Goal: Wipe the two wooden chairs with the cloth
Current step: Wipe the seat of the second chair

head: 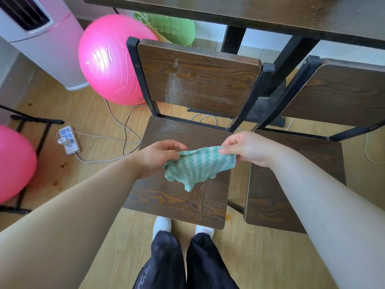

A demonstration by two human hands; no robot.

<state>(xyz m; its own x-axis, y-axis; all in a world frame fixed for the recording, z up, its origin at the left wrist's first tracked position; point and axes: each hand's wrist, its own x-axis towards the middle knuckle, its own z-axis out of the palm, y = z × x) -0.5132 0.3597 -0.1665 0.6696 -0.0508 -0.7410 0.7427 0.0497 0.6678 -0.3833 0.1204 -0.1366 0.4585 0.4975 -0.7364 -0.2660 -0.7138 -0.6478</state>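
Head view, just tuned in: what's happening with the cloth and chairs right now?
A person stands facing a dark table. Both hands hold the green-and-white cloth up over the seat of the chair directly ahead: the left hand grips one edge, the right hand pinches the other. The cloth is not pressed to the wood. That chair's backrest and seat show pale streaks, probably wipe marks; the second chair, to its right, shows none.

2 pink balls (110,61), power strip (68,140), table (270,13)
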